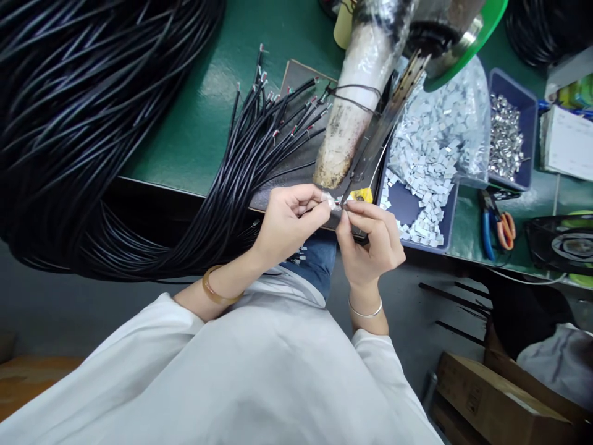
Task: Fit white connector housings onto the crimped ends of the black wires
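My left hand (294, 219) is closed in a pinch near the table's front edge, with a small wire end between thumb and forefinger. Close beside it, the thumb and forefinger of my right hand (370, 238) are pressed together on something too small to make out. Both sets of fingertips nearly meet just below the tip of a plastic-wrapped white tube (352, 117) and a long metal arm (391, 120). A yellow piece (362, 195) lies just beyond my right fingers. Black cables (236, 167) with stripped coloured ends fan out over a dark board (296, 80) to the left.
A blue tray (407, 210) of small white connectors sits to the right, with a bin of metal parts (506, 139) behind it. Pliers (498, 225) lie near the table edge. Thick black cable coils (83, 111) fill the left. Cardboard boxes (495, 395) stand lower right.
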Motion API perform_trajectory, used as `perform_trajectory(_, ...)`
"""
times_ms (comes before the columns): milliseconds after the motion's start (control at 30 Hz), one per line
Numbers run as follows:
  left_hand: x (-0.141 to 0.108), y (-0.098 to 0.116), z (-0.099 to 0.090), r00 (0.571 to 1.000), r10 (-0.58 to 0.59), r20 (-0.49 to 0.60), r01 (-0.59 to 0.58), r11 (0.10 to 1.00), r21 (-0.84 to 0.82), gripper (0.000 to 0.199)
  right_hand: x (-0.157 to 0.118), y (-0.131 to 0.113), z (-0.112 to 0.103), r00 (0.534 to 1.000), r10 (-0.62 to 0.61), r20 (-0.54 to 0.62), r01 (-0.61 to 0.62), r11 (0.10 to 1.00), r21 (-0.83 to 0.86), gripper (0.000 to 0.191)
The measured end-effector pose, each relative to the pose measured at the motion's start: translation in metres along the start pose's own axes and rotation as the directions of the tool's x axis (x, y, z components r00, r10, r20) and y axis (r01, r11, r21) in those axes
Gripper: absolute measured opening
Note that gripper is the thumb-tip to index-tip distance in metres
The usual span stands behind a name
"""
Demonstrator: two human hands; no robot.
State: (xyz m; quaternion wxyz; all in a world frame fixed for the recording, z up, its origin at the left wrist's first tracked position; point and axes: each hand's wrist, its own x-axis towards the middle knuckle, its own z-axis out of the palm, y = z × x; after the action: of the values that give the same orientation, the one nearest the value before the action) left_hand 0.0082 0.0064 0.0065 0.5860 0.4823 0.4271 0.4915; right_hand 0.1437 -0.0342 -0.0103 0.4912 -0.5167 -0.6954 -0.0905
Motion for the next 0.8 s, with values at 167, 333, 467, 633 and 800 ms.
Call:
perform_trajectory(167,-0.0012,-0.0014,0.0011,0.999,0.038,-0.005,-0.038,0.999,0.024,0.013,0.0007,0.0013,-0.0016,0.999,0.023,-0.024,-0.024,1.000,-0.009,0.015)
perform_trajectory(333,-0.0027,-0.0004,0.0021,0.998,0.059,-0.034,-0.058,0.997,0.048,0.016,0.0019,0.0026,-0.0032,0.997,0.016,-0.075,-0.018,1.000,-0.026,0.015)
perform_trajectory(467,-0.0025,-0.0016,0.0027,0.999,0.037,-0.035,-0.035,0.999,0.039,0.018,0.0003,0.0037,-0.0044,0.997,0.031,-0.071,-0.035,0.998,-0.050,0.012)
perform_trajectory(633,-0.0026,-0.0059,0.0038,0.998,0.051,-0.030,-0.050,0.998,0.035,0.016,-0.0026,0.0039,-0.0047,0.998,0.043,-0.048,-0.045,0.998,-0.043,0.011)
perform_trajectory(800,-0.0034,-0.0065,0.0051,0.997,0.068,-0.027,-0.067,0.997,0.032,0.015,-0.0026,0.0042,-0.0047,0.998,0.050,-0.046,-0.051,0.998,-0.027,0.012)
